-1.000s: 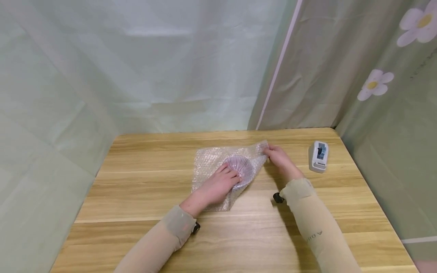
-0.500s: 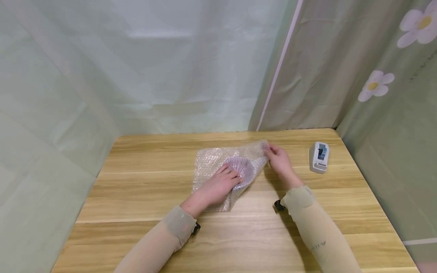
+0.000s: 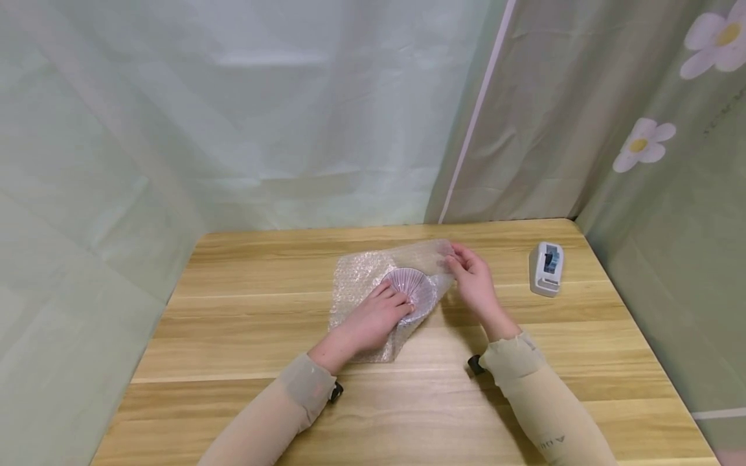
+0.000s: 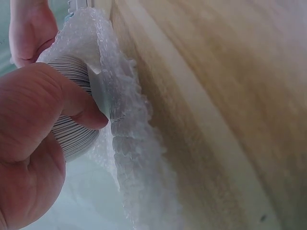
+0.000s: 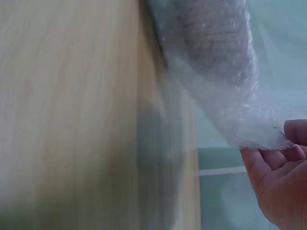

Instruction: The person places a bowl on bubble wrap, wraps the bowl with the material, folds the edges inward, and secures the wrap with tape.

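Observation:
A striped bowl (image 3: 410, 283) lies upside down on a sheet of bubble wrap (image 3: 354, 279) in the middle of the table. My left hand (image 3: 372, 321) is on top of it, thumb and fingers bent round its side; in the left wrist view the thumb presses near the rim of the striped wall (image 4: 76, 141). My right hand (image 3: 476, 283) pinches the sheet's right corner between thumb and fingers, raised off the wood. Seen from the right wrist, the wrap (image 5: 216, 91) stretches from the pinched corner toward the bowl, whose stripes show through it.
A white tape dispenser (image 3: 546, 268) stands at the right rear of the wooden table (image 3: 245, 323). Pale green curtains (image 3: 326, 129) hang close behind the table and at both sides.
My right hand has drawn the lifted corner slightly left, toward the bowl, and more of the fold stands up behind it. The left hand stays on the bowl.

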Available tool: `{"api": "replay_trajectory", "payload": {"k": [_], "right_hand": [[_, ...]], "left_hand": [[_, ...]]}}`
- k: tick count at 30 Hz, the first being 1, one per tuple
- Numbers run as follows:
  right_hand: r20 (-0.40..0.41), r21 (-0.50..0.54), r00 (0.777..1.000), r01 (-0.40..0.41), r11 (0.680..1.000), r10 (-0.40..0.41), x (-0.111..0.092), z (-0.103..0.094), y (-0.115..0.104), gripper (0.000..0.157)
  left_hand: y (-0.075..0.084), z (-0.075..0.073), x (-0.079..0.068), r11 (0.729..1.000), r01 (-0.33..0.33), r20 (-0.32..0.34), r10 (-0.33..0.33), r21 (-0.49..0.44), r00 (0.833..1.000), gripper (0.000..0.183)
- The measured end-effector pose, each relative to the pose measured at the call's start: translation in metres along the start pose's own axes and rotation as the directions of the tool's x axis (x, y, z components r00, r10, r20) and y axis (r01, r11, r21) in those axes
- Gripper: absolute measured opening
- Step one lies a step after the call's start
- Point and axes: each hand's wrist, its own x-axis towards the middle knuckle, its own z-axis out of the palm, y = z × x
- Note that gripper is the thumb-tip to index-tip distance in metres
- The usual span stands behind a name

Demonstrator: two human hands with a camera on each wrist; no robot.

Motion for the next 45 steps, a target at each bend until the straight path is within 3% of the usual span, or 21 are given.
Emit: {"api": "replay_trajectory", "payload": {"k": [9, 26, 36, 45], "right_hand": [[0.052, -0.021, 0.996, 0.077, 0.997, -0.076, -0.015, 0.013, -0.017, 0.040], [0.111, -0.115, 0.990, 0.102, 0.988, -0.090, -0.024, 0.020, -0.027, 0.039], [0.204, -0.293, 0.967, 0.209, 0.933, -0.153, -0.030, 0.025, -0.029, 0.033], [0.266, -0.359, 0.955, 0.225, 0.906, -0.132, -0.036, 0.032, -0.028, 0.033]], "left_hand": [[-0.001, -0.001, -0.003, 1.000, 0.013, 0.008, -0.013, -0.020, 1.000, 0.048], [-0.004, 0.001, -0.004, 0.999, 0.014, -0.003, -0.014, -0.029, 1.000, 0.046], [-0.005, 0.004, -0.003, 1.000, 0.008, -0.016, -0.008, -0.022, 1.000, 0.048], [-0.005, 0.004, -0.003, 1.000, 0.006, -0.032, -0.007, -0.024, 0.999, 0.045]]}}
